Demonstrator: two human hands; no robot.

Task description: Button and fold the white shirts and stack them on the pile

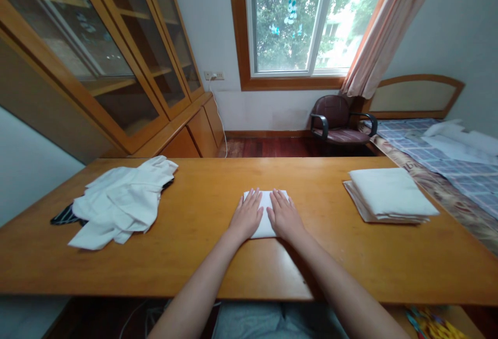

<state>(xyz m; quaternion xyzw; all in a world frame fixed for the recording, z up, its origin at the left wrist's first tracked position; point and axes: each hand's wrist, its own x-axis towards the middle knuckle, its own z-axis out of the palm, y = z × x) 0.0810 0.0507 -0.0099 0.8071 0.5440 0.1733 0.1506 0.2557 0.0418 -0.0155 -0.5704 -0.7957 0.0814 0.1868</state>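
A small folded white cloth (pixel 266 201) lies in the middle of the wooden table (pixel 202 256). My left hand (pixel 246 216) rests flat on its left half, fingers stretched out and together. My right hand (pixel 284 215) lies flat on its right half in the same way. Both palms press down on the cloth and neither hand grips anything. Most of the cloth is hidden under my hands.
A loose heap of white garments (pixel 122 201) with a dark striped piece (pixel 64 217) lies at the table's left. A stack of folded white cloths (pixel 391 194) sits at the right. Beyond stand a chair (pixel 339 121), a bed (pixel 447 162) and glass-door cabinets (pixel 116 58).
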